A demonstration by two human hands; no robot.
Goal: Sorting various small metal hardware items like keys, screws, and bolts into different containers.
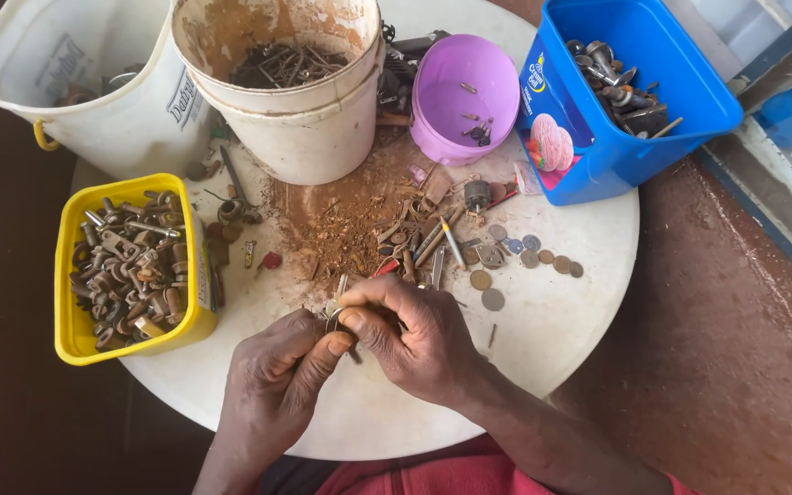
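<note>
head view: both hands' grip closed on small metal piece (pixel 334 316).

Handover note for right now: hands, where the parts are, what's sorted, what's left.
Left hand and right hand: together pinching one small metal piece over the round white table.
Already in containers: rusty fittings in the yellow tub, scrap in the white bucket, a few bits in the purple bowl, parts in the blue tub.
Left: rusty pile and coins loose on the table.
</note>
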